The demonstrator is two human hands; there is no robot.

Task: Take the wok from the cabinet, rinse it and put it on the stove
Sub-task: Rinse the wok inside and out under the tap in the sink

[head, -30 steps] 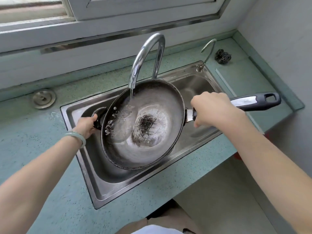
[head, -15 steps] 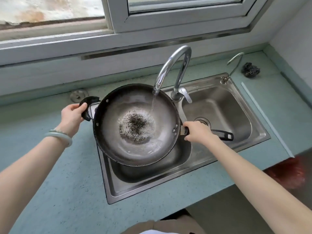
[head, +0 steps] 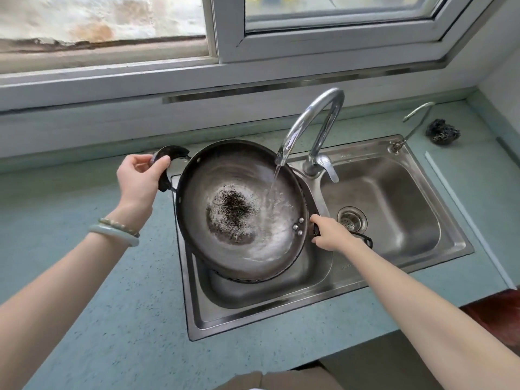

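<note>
Gripping wok [head: 242, 249] handles, both hands' [head: 140, 178] [head: 327, 235] grip clamped, faucet [head: 309, 122] overhead, scourer [head: 443, 131] beyond sink [head: 394, 266].

The wok [head: 242, 212] now tilts the other way: a second ago its side by the left hand [head: 139, 178] hung low in the basin, and now that side, with the short helper handle [head: 166, 161], rides high above the counter edge while the side by the right hand [head: 327, 232] dips toward the sink [head: 394, 277]. The water stream [head: 274, 178], which earlier struck the wall near the left-hand grip, now lands on the wall near the right-hand grip, just beside the rivets [head: 298, 226]. The long handle [head: 363, 239], earlier gripped partway along, is now held right at its root.
</note>
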